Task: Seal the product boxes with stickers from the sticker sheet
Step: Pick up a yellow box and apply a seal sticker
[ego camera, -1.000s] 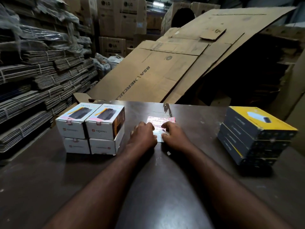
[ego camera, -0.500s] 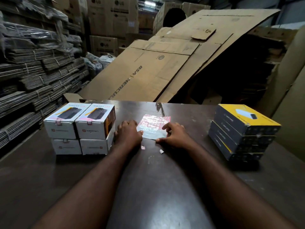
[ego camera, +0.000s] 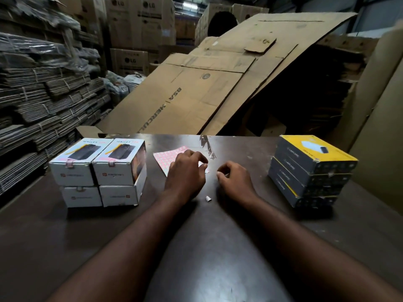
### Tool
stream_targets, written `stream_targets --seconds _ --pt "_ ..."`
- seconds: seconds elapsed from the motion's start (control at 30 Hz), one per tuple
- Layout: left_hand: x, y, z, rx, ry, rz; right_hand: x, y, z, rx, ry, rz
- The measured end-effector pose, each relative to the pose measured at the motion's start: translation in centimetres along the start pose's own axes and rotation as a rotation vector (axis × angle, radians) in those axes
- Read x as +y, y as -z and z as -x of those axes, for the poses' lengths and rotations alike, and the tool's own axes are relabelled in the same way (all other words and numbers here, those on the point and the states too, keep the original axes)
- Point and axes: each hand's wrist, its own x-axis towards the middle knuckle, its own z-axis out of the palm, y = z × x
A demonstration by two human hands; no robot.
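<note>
Here left hand [ego camera: 185,173] presses sticker sheet [ego camera: 165,159] (fingers [ego camera: 199,158] bent); right hand [ego camera: 236,180] pinches small sticker [ego camera: 218,174].

I see the pink-checked paper sticker sheet [ego camera: 165,158] lying flat on the dark table [ego camera: 196,247], my left hand [ego camera: 185,173] resting on its right part. Just right of the sheet my right hand [ego camera: 236,180] curls its fingers. Four white cardboard boxes [ego camera: 98,173] are stacked left of it, and dark yellow-topped boxes [ego camera: 309,171] stand well to its right.
</note>
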Motion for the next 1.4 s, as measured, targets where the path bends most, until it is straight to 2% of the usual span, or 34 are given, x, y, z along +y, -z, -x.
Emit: stream_targets --seconds 0.13,0.27,0.37,0.47,0.53,0.63,0.7,0.8,0.93,1.03,1.2,1.4 --pt "3.2 -1.0 1.0 -0.036 -0.099 0.101 0.0 4.6 1.8 0.033 0.134 0.055" --pt "5.3 -1.5 1.7 -0.110 -0.105 0.163 -0.8 10.3 3.5 0.063 0.273 0.214" --pt "7.2 -1.3 1.9 -0.145 -0.114 0.219 -2.3 15.0 3.9 0.255 0.326 0.332" --pt "10.2 -1.3 1.7 -0.199 -0.098 0.307 -1.4 19.1 2.6 0.400 0.089 0.513" --pt "12.5 -1.5 1.6 -0.248 -0.078 0.377 0.2 21.0 1.7 0.364 -0.152 0.545" --pt "15.7 -2.1 1.2 -0.310 -0.033 0.499 2.4 21.9 1.1 0.275 -0.362 0.425" --pt "17.5 -2.7 1.2 -0.332 -0.008 0.561 3.3 21.8 1.1 0.237 -0.385 0.355" --pt "19.2 -3.6 1.3 -0.364 0.020 0.595 3.8 21.9 0.8 0.271 -0.385 0.251" --pt "19.6 -4.1 1.2 -0.384 0.097 0.663 4.5 23.0 0.0 0.260 -0.488 -0.021" --pt "19.2 -4.2 0.9 -0.359 0.170 0.725 4.9 22.9 -0.5 0.242 -0.490 -0.162" --pt "17.4 -3.5 -0.5 -0.222 0.346 0.892 3.6 20.9 -0.7 0.238 -0.469 -0.305" --pt "15.6 -2.4 -1.7 -0.234 0.462 1.076 2.0 18.3 -1.2 0.302 -0.434 -0.261"
